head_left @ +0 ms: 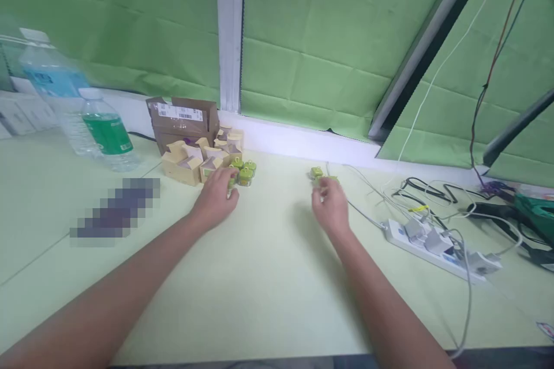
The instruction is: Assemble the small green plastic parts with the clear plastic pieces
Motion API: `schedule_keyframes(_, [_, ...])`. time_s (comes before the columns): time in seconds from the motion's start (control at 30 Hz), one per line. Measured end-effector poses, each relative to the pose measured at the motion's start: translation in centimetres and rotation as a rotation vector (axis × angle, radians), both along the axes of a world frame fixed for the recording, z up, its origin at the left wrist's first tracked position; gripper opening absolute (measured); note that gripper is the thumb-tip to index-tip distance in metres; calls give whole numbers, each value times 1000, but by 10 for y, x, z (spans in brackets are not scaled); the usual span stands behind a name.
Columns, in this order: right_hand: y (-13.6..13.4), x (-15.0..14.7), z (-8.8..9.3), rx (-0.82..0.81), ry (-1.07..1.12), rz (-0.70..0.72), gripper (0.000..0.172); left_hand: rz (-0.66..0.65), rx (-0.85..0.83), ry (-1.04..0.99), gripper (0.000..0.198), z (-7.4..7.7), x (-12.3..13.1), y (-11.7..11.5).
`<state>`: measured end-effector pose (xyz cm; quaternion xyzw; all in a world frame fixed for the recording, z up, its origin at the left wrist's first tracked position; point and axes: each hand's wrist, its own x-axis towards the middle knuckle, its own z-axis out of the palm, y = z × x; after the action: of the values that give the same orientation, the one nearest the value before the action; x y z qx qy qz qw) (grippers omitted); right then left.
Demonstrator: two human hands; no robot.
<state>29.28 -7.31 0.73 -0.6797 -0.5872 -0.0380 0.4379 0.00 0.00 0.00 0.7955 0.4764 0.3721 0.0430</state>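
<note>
Green jars [244, 173] by cardboard boxes [197, 161]: left hand [216, 199] curled over one, grasp unclear; right hand [331, 204] pinches another. Risk: crowded jars toppling if nudged

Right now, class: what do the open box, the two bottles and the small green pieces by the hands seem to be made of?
Open box: brown cardboard, matte, with a printed label. Two bottles: clear plastic, glossy and see-through, with white caps. Small green pieces: probably moulded plastic with a slight shine, too small to be sure. The left hand rests at one cluster; the right hand touches another.
</note>
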Motion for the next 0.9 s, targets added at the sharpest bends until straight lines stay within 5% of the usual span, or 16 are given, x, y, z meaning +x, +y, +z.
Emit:
schedule_keyframes(0.13, [3, 45, 8, -196, -157, -383, 44, -195, -84, 10, 34, -2, 20, -25])
schedule_keyframes(0.23, [4, 63, 5, -439, -161, -404, 33, -359, -154, 36, 32, -6, 31, -40])
schedule_keyframes(0.37, [7, 66, 4, -482, -167, -333, 25, -445, -202, 65, 30, -7, 35, -46])
schedule_keyframes(0.47, [7, 52, 8, -477, -185, -214, 20, -454, -216, 59, 26, -6, 35, -46])
schedule_keyframes(0.57, [0, 21, 8, -402, -157, 71, 13, -461, -251, 12, 27, -6, 36, -48])
schedule_keyframes(0.73, [-18, -39, -4, -239, -14, 591, 10, -438, -342, -25, 63, -12, 42, -53])
schedule_keyframes(0.9, [-26, -61, -9, -186, 93, 729, 7, -467, -401, -63, 49, -10, 48, -57])
